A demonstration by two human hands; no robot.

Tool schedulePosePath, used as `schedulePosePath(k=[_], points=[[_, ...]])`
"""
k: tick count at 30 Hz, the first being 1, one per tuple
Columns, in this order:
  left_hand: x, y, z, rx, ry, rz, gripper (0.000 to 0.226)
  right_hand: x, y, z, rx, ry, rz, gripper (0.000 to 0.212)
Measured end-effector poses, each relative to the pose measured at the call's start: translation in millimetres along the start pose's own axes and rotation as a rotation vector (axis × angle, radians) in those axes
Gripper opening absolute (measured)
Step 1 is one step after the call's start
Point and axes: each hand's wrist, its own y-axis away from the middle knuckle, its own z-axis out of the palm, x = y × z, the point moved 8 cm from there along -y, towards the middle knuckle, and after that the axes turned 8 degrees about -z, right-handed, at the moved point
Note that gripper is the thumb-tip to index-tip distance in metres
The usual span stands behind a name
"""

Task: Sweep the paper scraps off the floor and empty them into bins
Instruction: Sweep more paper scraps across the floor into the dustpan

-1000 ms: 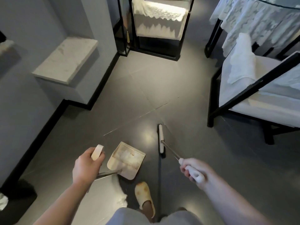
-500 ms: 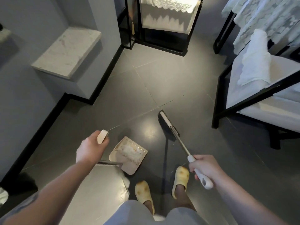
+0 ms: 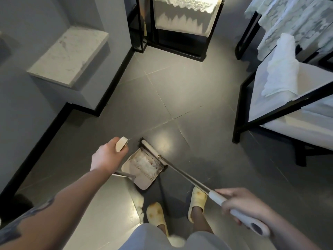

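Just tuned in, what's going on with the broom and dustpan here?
A person is sweeping up. The left hand grips the dustpan's upright handle, and the right hand holds the broom by its handle. The broom head sits against the pan's open edge. White paper scraps lie in the pan. No bin is in view.

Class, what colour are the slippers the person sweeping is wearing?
Yellow, with darker brownish patches; the slippers show best in the head view.
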Motion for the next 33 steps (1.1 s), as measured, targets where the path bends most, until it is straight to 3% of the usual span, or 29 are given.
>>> schedulePosePath(k=[5, 13, 15, 22, 27, 33], points=[[2, -5, 3, -0.007, -0.008, 0.007, 0.008, 15, 23, -32, 0.052, -0.047, 0.007, 0.059], [26, -1, 20, -0.089, -0.029, 0.103, 0.006, 27, 0, -20, 0.270, -0.231, 0.048, 0.032], [31, -2, 21, -0.090, -0.047, 0.115, 0.008, 25, -9, -5, 0.293, -0.291, 0.062, 0.038], [30, -3, 18, -0.066, -0.068, 0.106, 0.009, 36, -9, 25, 0.108, -0.277, 0.132, 0.045], [21, 9, 18, -0.082, -0.038, 0.071, 0.009, 21, 7, 16, 0.060, -0.225, 0.024, 0.051], [9, 48, 34, -0.155, 0.006, 0.018, 0.013, -22, 5, 13, 0.023, 0.084, -0.139, 0.034]])
